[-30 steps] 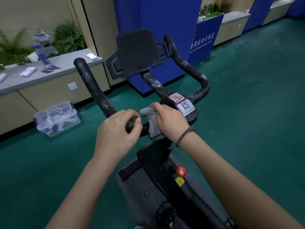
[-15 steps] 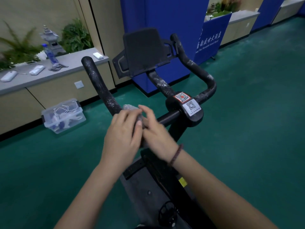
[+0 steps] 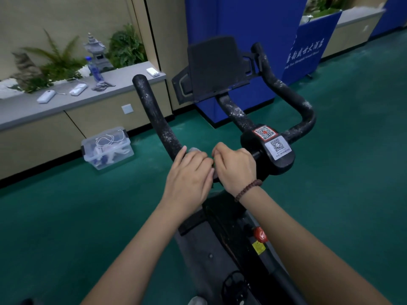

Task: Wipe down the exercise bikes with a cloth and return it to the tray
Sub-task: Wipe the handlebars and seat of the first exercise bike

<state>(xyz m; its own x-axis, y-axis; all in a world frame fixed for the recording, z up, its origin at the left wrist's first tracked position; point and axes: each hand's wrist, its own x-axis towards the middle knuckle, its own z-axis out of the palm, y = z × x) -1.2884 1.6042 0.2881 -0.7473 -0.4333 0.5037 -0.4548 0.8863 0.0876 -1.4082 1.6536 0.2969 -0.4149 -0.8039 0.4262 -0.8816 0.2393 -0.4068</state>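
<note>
Gripping cloth (image 3: 194, 149), handlebar (image 3: 154, 111) beside QR stickers (image 3: 278, 145)

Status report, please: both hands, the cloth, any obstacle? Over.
Left hand holds grey cloth on handlebar. Right hand grips handlebar beside it. Cloth mostly hidden. No obstacle seen.

Two hands are seen close together on the black handlebar (image 3: 154, 113) of an exercise bike (image 3: 233, 234).
A grey cloth (image 3: 193, 149) is held against the handlebar under the curled fingers (image 3: 198, 157) of the left hand (image 3: 189, 175); the handlebar is gripped by the right hand (image 3: 235, 168), beside two QR stickers (image 3: 277, 145).
</note>
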